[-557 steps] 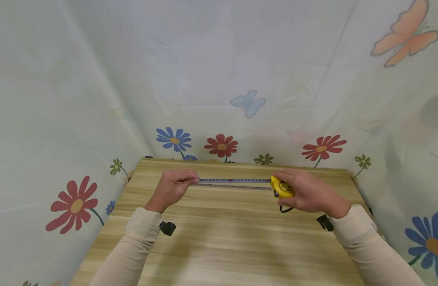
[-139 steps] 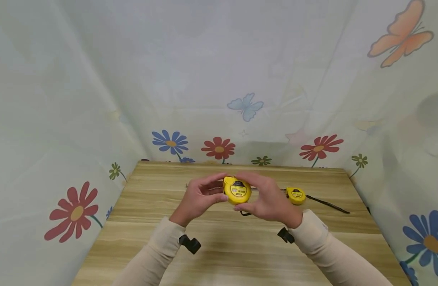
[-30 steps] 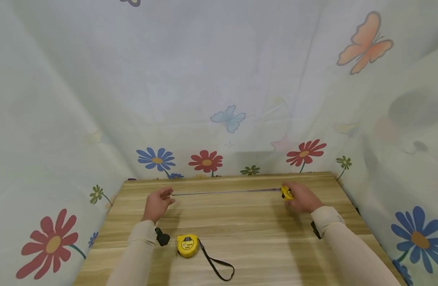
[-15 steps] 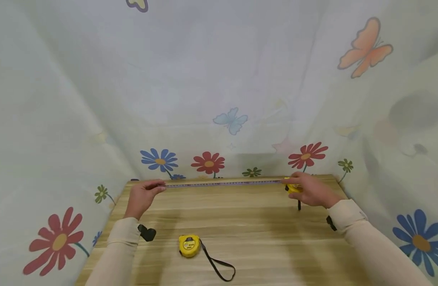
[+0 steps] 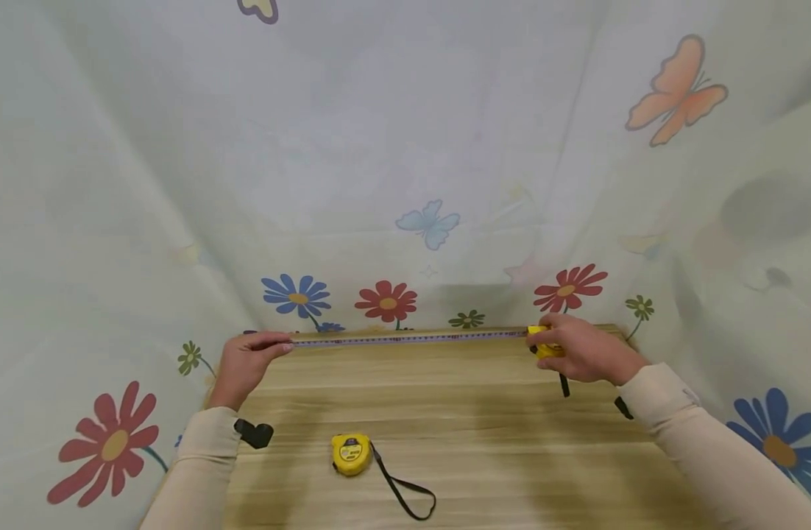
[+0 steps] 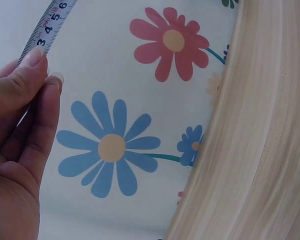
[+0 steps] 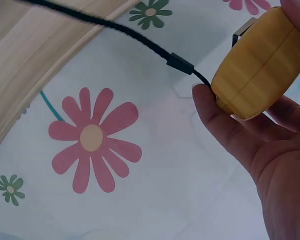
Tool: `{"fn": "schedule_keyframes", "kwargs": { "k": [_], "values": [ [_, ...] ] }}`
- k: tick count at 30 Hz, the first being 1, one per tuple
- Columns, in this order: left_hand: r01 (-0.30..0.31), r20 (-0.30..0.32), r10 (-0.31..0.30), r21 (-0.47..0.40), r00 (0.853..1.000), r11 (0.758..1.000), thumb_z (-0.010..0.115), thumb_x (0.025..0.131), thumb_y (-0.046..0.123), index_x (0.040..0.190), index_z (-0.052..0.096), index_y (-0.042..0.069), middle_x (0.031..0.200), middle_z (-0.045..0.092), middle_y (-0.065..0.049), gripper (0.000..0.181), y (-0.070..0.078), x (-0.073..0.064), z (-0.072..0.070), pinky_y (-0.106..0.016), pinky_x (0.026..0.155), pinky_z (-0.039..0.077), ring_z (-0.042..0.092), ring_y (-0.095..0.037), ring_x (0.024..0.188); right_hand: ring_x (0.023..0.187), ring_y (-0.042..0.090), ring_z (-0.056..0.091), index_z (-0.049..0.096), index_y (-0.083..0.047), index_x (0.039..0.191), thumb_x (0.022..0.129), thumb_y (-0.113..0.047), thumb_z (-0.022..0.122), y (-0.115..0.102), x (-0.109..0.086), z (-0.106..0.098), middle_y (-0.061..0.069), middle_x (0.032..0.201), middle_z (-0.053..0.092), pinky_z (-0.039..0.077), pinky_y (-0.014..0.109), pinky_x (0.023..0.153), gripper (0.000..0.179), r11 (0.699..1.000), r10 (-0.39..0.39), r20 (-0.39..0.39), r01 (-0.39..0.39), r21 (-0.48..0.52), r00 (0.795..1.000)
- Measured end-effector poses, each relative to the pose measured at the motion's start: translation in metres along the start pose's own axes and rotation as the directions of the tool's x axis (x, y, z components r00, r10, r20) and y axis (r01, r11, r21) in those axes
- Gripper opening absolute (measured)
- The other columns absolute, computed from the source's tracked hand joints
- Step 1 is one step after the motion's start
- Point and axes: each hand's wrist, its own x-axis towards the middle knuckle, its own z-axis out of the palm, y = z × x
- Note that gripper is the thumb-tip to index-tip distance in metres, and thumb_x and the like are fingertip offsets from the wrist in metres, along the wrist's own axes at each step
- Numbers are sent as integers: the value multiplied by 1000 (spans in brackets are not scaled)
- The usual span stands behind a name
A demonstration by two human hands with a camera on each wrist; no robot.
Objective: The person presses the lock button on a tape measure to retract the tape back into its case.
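My left hand (image 5: 246,364) pinches the free end of a pulled-out measuring blade (image 5: 399,339) between thumb and fingers. In the left wrist view the blade (image 6: 50,26) shows printed numbers just past the thumb. At the other end, my right hand (image 5: 587,350) grips the yellow tape measure (image 5: 544,342) that the blade comes out of. Its black wrist strap (image 7: 135,34) hangs from the case in the right wrist view. The blade stretches nearly straight between both hands, close to the table's far edge. A second yellow tape measure (image 5: 350,453) lies nearer on the table.
The second tape's black strap (image 5: 405,489) trails right in a loop on the wooden table (image 5: 445,412). A pale sheet with flowers and butterflies (image 5: 379,147) stands behind the table and along its sides. Black wrist-worn devices sit at both cuffs.
Over the last second the hands have drawn farther apart, the left going left, and risen toward the far edge. More blade is out. Since 4.6 seconds ago, a tape measure lies at front left.
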Motion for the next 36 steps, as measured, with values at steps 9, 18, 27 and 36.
{"fn": "schedule_keyframes", "kwargs": {
  "k": [9, 18, 27, 36],
  "values": [
    [11, -2, -11, -30, 1000, 999, 81, 92, 27, 111, 82, 6, 101, 79, 16, 28, 5, -2, -5, -16, 81, 59, 71, 3, 93, 102, 31, 67, 81, -21, 100, 86, -17, 86, -7, -2, -8, 19, 122, 67, 63, 50, 87, 16, 1000, -8, -56, 9, 18, 998],
    [5, -1, -5, -31, 1000, 999, 81, 93, 29, 113, 81, 7, 100, 79, 16, 30, 6, -3, -4, -16, 81, 59, 72, 2, 93, 107, 33, 66, 71, -11, 131, 83, -16, 88, -5, -4, -6, 17, 126, 67, 62, 52, 89, 52, 994, 81, -101, -74, 77, 992],
    [-35, -7, 35, -1, 999, 999, 81, 93, 23, 111, 82, 7, 103, 81, 3, 25, 8, -6, -1, -15, 79, 58, 71, 4, 89, 109, 33, 65, 61, 5, 138, 86, -18, 86, -5, -4, -8, 23, 133, 66, 59, 53, 95, 62, 981, 169, -60, -162, 110, 984],
    [-41, -13, 41, 10, 999, 999, 80, 94, 22, 113, 82, 7, 107, 81, -6, 24, 12, -9, -2, -14, 79, 57, 70, 5, 88, 104, 29, 65, 62, 4, 137, 86, -21, 86, -4, -2, -7, 20, 130, 68, 61, 50, 92, 61, 980, 167, -53, -160, 116, 985]
  ]
}}
